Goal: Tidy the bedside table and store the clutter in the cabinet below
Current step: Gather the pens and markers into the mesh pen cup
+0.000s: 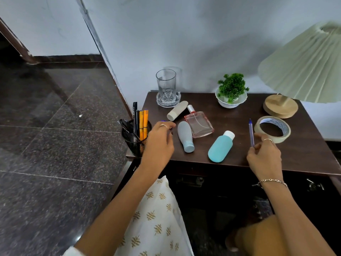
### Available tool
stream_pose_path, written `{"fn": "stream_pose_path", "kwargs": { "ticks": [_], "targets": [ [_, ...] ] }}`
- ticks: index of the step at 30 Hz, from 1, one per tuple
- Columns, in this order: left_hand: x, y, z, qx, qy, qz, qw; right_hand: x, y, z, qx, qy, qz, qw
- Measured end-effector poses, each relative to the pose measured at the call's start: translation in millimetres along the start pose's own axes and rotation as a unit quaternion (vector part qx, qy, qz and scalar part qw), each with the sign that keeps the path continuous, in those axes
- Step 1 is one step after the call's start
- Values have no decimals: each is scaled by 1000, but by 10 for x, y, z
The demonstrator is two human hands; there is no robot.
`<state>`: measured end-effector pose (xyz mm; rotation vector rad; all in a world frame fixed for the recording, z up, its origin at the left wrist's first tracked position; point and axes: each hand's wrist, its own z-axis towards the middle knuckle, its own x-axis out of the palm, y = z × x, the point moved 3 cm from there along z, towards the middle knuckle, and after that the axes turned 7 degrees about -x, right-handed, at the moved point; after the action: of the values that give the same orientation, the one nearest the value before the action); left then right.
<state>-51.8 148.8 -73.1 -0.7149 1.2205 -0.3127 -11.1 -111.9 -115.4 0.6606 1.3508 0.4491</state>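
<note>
Head view: a blue ballpoint pen (251,133) is pinched upright at its lower end by the right hand (264,156), just beside the masking tape roll (272,129) on the bedside table (230,157). Light and stiff, the pen should handle easily held mid-barrel. Left of the tape lie a teal bottle (220,147), a glass perfume bottle (199,123), likely fragile, and a grey tube (185,136). Farther left, the left hand (159,140) curls over something small and purple beside the mesh pen holder (135,137); what it is I cannot tell.

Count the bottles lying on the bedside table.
4, all lying down mid-table: beige bottle near the glass, pink perfume bottle beside it, grey bottle by the left hand, teal bottle nearest the front.
</note>
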Motion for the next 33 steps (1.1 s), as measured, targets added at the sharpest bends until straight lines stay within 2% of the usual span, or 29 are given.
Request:
{"fn": "stream_pose_path", "kwargs": {
  "ticks": [3,6,9,15,19,21,23,25,26,27,28,29,30,31,32,33],
  "targets": [
    [335,39,256,-59,130,138,980,-23,-20,-9,-4,-5,6,1000],
    [541,107,437,-40,176,260,949,-59,-48,-22,-1,-9,13,1000],
    [615,212,547,-25,155,341,927,-94,-65,-15,3,-12,21,1000],
    [619,220,578,14,99,400,911,-122,-114,21,2,-16,39,999],
    [620,195,529,47,92,439,893,-147,-100,-13,16,-12,75,997],
    [593,183,507,53,87,444,890,-192,-57,-61,22,-15,107,994],
    [538,119,459,56,62,423,902,-247,-11,-134,30,-18,135,990],
    [454,14,396,42,24,348,936,-284,39,-240,33,-13,171,985],
    [403,-28,359,20,6,269,963,-289,66,-306,26,-6,188,982],
    [363,-53,318,-21,-2,156,987,-280,93,-386,16,6,200,980],
    [350,-59,266,-82,14,20,996,-263,122,-471,5,22,210,977],
    [371,-57,198,-154,49,-126,979,-236,153,-562,-6,40,222,974],
    [410,-55,119,-222,84,-271,933,-205,179,-648,-16,59,234,970],
    [455,-53,45,-282,112,-387,871,-177,209,-728,-28,78,245,966],
    [485,-62,-14,-322,134,-469,811,-149,227,-799,-41,97,251,962],
    [492,-75,-43,-344,145,-519,769,-129,248,-858,-52,118,251,959]
  ]
}}
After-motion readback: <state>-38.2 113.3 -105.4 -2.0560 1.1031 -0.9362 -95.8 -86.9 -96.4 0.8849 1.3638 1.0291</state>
